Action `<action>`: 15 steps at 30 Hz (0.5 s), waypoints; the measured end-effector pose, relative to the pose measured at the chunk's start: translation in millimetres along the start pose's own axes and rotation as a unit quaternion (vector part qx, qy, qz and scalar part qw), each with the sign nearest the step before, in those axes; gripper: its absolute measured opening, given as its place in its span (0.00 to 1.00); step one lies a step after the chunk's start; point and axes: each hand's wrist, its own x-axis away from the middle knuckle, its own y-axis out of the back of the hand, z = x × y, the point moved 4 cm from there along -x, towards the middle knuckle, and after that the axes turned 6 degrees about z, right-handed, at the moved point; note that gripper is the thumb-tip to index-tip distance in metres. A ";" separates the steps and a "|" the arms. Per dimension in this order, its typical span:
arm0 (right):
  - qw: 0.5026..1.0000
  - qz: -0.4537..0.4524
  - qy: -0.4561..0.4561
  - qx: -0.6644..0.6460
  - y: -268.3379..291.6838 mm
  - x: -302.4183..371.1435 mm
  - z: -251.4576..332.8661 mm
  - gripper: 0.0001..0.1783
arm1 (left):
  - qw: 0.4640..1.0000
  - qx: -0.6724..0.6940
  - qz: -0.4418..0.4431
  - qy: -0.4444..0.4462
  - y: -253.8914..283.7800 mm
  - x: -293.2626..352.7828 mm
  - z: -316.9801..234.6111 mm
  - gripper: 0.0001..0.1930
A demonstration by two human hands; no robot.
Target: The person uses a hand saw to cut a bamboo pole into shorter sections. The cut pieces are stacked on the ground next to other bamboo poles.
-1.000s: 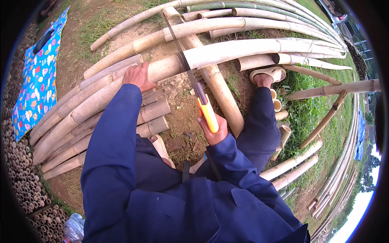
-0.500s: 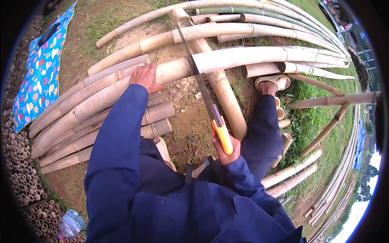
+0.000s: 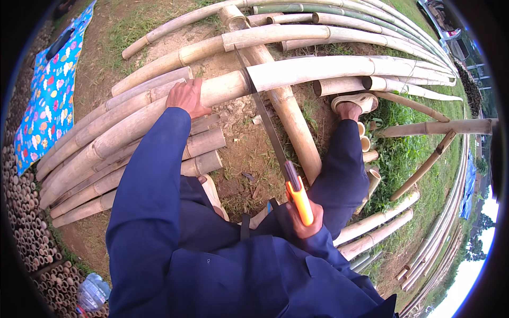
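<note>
A thick pale bamboo pole [image 3: 313, 71] runs across in front of me, resting on a bamboo log [image 3: 294, 119] that lies crosswise under it. My left hand [image 3: 186, 98] is wrapped over the pole, left of the cut. In my right hand [image 3: 308, 218], closed round its orange handle, is a handsaw [image 3: 271, 130]. Its long dark blade crosses the pole at a dark cut line, with the tip sticking out past the far side. How deep the cut goes I cannot tell.
Several bamboo poles [image 3: 201, 143] lie stacked at left, more at the far right. A bamboo post with slanted struts [image 3: 435, 129] stands at right. Cut bamboo pieces [image 3: 26, 233] are piled at far left, near a blue patterned cloth [image 3: 50, 100] and a plastic bottle [image 3: 93, 292]. My sandalled foot [image 3: 356, 105] is beside the log.
The saw has been drawn back toward me and slightly right, with my right hand moving nearer my body. My left hand stays on the pole; the whole view has shifted slightly.
</note>
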 end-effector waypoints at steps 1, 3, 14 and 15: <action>0.999 -0.030 -0.002 0.030 6.0 26.0 21.2 0.11 | 1.000 0.000 0.000 0.000 0.2 -1.1 -1.4 0.40; 0.998 -0.040 0.024 0.033 2.6 2.7 13.9 0.06 | 1.000 -0.001 0.000 0.002 -0.9 0.7 -3.1 0.38; 0.999 -0.016 0.030 0.032 1.5 7.3 10.0 0.12 | 1.000 -0.012 -0.007 0.004 -7.3 -2.0 -0.1 0.41; 0.999 -0.015 0.035 0.035 4.8 10.4 11.3 0.12 | 1.000 -0.009 -0.018 0.001 -4.8 -2.2 1.1 0.41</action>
